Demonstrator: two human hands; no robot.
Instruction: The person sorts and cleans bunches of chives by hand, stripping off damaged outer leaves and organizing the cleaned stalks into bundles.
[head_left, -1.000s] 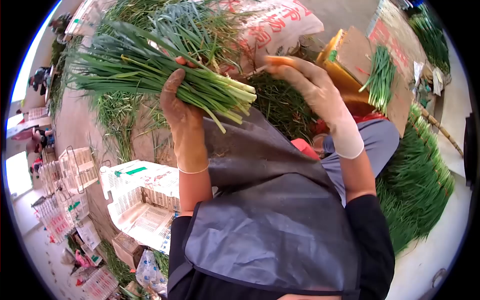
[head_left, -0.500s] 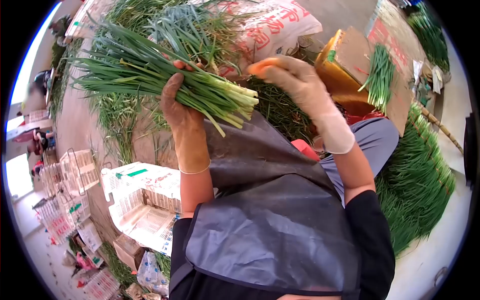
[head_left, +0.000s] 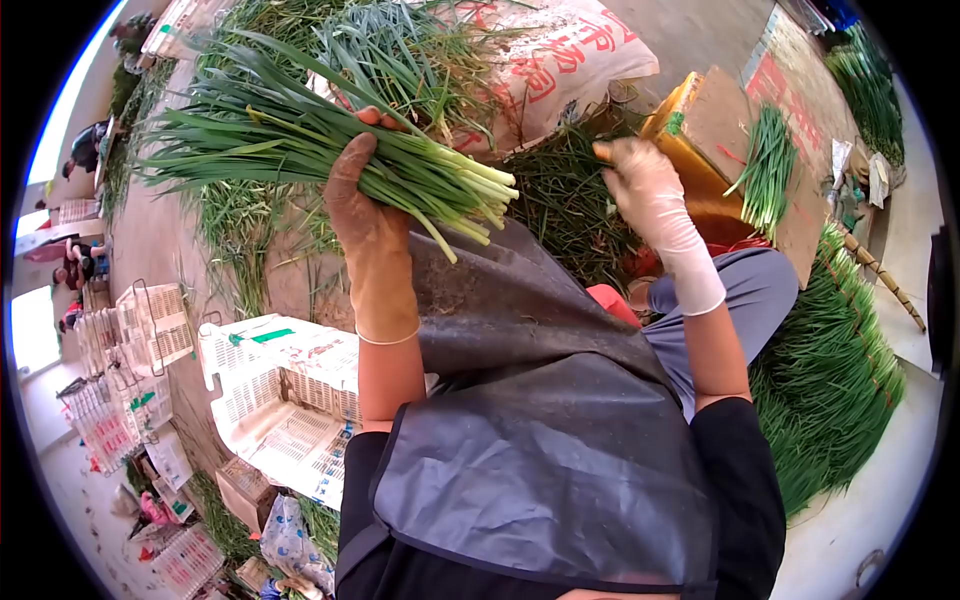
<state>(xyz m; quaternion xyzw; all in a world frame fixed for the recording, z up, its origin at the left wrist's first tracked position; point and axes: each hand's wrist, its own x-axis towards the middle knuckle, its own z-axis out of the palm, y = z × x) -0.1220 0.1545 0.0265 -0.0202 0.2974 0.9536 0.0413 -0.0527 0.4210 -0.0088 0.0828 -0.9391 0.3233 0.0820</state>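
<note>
My left hand [head_left: 365,200], in a dirty tan rubber glove, is wrapped round a bunch of green chives [head_left: 270,140]. Their pale cut ends point right and their leaves fan out to the left; one stalk hangs below the rest. My right hand [head_left: 648,185], in a pale glove, is held apart from the bunch on its right side. Its fingers are curled in, and I cannot make out whether anything is between them. Below that hand lies a heap of loose dark green leaves [head_left: 565,190]. A dark apron [head_left: 545,460] covers my lap.
A smaller chive bunch [head_left: 765,170] lies on a cardboard-topped yellow box [head_left: 690,130] at right. Stacked chives [head_left: 830,370] stand beside my knee. A white sack [head_left: 580,60] with red characters lies ahead. A white plastic crate [head_left: 285,400] sits at left, with more crates [head_left: 150,330] and people beyond.
My right hand has moved right and down, away from the cut ends of the bunch, and is less blurred. The left hand keeps its hold almost in place.
</note>
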